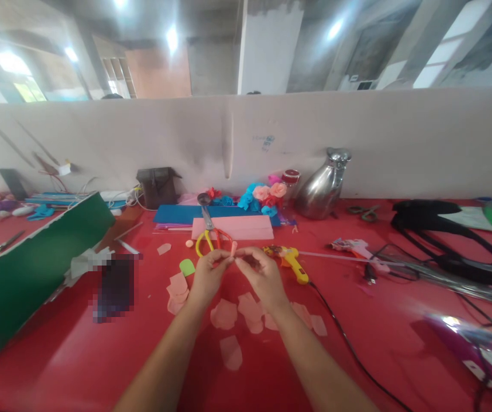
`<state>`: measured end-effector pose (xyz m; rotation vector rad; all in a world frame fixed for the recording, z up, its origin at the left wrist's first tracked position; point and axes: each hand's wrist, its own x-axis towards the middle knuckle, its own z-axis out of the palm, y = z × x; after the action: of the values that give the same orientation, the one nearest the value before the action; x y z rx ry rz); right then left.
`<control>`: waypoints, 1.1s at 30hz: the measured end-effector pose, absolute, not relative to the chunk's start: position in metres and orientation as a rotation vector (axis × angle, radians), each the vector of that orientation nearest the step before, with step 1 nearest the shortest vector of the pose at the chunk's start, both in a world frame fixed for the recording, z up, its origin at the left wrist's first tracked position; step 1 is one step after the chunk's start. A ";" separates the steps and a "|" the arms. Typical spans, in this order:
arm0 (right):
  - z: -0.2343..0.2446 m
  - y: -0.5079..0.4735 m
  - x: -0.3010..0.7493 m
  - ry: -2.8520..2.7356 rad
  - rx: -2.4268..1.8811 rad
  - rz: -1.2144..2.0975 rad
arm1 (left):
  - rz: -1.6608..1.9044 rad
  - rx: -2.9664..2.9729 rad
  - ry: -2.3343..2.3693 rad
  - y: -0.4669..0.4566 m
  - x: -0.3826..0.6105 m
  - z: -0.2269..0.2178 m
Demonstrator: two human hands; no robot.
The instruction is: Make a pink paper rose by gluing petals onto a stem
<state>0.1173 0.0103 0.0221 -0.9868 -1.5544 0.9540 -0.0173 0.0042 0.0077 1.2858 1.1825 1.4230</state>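
My left hand (208, 276) and my right hand (259, 276) meet over the red table (378, 343), fingertips pinched together on a small pink paper piece (233, 249). Several cut pink paper petals (224, 315) lie on the table under and around my wrists. Yellow-handled scissors (208, 233) rest just beyond my left hand. A yellow glue gun (291, 260) lies right of my right hand, its black cord (349, 349) trailing toward me.
A green roll of paper (26, 274) lies at the left. Blue and pink paper sheets (232, 227), finished paper flowers (267, 197) and a silver jug (323, 186) stand by the back partition. Black cables and wires (439, 240) spread at the right.
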 end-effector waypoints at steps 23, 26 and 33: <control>0.015 0.020 0.127 -2.142 -1.237 1.155 | 1.620 1.059 0.979 0.006 -0.028 0.014; 0.018 0.015 0.125 -2.266 -1.219 1.172 | 1.587 1.038 0.949 0.007 -0.030 0.014; 0.022 0.013 0.130 -2.374 -1.185 1.166 | 1.563 1.116 0.930 0.008 -0.031 0.012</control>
<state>0.1301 0.0131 0.0219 -1.1851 -2.3738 1.1662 -0.0309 0.0078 0.0115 1.1163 0.9296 1.5627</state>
